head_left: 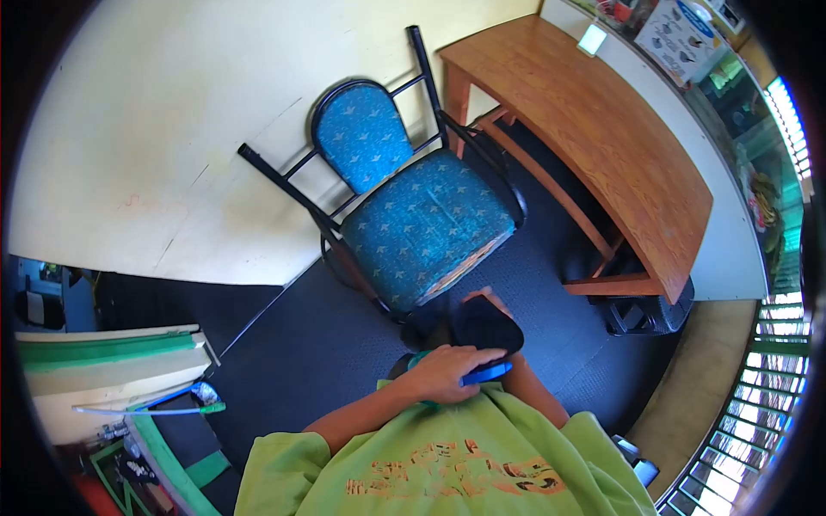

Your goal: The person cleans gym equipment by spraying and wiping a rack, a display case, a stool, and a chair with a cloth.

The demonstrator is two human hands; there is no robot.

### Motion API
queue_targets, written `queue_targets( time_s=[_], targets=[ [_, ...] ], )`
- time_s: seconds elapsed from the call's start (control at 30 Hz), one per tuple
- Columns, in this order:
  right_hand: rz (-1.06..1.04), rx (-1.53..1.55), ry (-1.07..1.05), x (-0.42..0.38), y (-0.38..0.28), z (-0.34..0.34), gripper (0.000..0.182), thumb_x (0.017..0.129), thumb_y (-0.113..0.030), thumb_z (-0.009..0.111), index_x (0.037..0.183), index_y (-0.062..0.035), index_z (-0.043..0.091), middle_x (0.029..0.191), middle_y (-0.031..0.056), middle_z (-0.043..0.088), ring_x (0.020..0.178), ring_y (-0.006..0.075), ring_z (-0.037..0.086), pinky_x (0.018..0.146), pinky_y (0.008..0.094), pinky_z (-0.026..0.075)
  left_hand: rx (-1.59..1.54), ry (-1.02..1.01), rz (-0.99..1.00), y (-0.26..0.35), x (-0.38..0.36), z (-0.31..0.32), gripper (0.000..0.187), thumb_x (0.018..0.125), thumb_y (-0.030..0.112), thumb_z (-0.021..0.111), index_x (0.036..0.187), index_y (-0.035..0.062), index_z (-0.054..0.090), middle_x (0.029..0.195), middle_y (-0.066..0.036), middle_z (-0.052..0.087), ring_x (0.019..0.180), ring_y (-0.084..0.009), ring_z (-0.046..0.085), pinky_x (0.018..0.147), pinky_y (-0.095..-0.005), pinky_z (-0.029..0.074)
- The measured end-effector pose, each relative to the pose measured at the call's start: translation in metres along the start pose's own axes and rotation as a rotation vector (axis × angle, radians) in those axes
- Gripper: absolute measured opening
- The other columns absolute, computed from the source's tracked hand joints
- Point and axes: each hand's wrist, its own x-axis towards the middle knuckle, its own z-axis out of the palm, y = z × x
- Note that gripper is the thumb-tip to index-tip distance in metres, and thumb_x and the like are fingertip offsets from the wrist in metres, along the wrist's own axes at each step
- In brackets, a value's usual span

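My left hand (443, 373) is in front of my lime-green shirt, its fingers bent across a blue object with a rounded end (488, 373). The kind of that object does not show. My right forearm (535, 394) comes in from the other side and ends beside the blue object; my right hand's fingers are hidden. Just beyond my hands is a dark rounded shape (489, 327), with a patch of bare skin at its far side that I cannot make out. A chair with a blue patterned seat (426, 228) stands in front of me, its front edge torn.
A brown wooden table (594, 129) stands along the right wall, with a black crate-like item (650, 314) beneath its near end. A lit white device (592, 39) rests at its back edge. Shelving with green edges (112, 353) is at left, a barred window (757, 404) at right.
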Motion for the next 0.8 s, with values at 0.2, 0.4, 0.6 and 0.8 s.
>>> queue_targets(
  time_s=[0.2, 0.4, 0.6, 0.8],
  targets=[
    [0.455, 0.082, 0.865, -0.005, 0.054, -0.009, 0.015, 0.077, -0.010, 0.058, 0.089, -0.0029, 0.065, 0.082, 0.0165, 0.060, 0.081, 0.0241, 0.061, 0.073, 0.0360, 0.048, -0.214, 0.354, -0.228, -0.016, 0.000, -0.016, 0.066, 0.078, 0.020, 0.065, 0.138, 0.0035, 0.044, 0.107, -0.021, 0.063, 0.094, -0.0369, 0.063, 0.083, -0.0424, 0.049],
    [0.086, -0.581, -0.021, 0.019, -0.038, 0.011, 0.024, 0.086, -0.015, 0.058, 0.105, -0.0042, 0.067, 0.100, 0.0132, 0.063, 0.085, 0.0226, 0.061, 0.079, 0.0320, 0.048, -0.060, 0.628, -0.326, -0.024, 0.000, -0.023, 0.059, 0.076, 0.022, 0.065, 0.127, -0.0041, 0.050, 0.104, -0.023, 0.063, 0.096, -0.0395, 0.062, 0.084, -0.0450, 0.049],
    [-0.337, -0.754, -0.665, 0.098, 0.091, 0.070, 0.039, 0.092, -0.019, 0.055, 0.128, -0.0038, 0.052, 0.127, 0.0126, 0.056, 0.110, 0.0237, 0.055, 0.098, 0.0324, 0.042, -0.104, 0.580, -0.344, -0.022, 0.001, 0.005, 0.061, 0.079, 0.022, 0.063, 0.132, -0.0036, 0.048, 0.101, -0.021, 0.063, 0.089, -0.0355, 0.063, 0.081, -0.0411, 0.048],
    [-0.608, -0.826, -0.662, 0.104, 0.029, 0.099, 0.043, 0.093, -0.030, 0.054, 0.129, -0.0057, 0.052, 0.134, 0.0130, 0.052, 0.125, 0.0250, 0.049, 0.108, 0.0351, 0.036, -0.314, 0.562, -0.370, -0.037, -0.041, 0.011, 0.063, 0.082, 0.019, 0.062, 0.141, 0.0055, 0.044, 0.091, -0.014, 0.058, 0.080, -0.0290, 0.059, 0.074, -0.0396, 0.046]
  ],
)
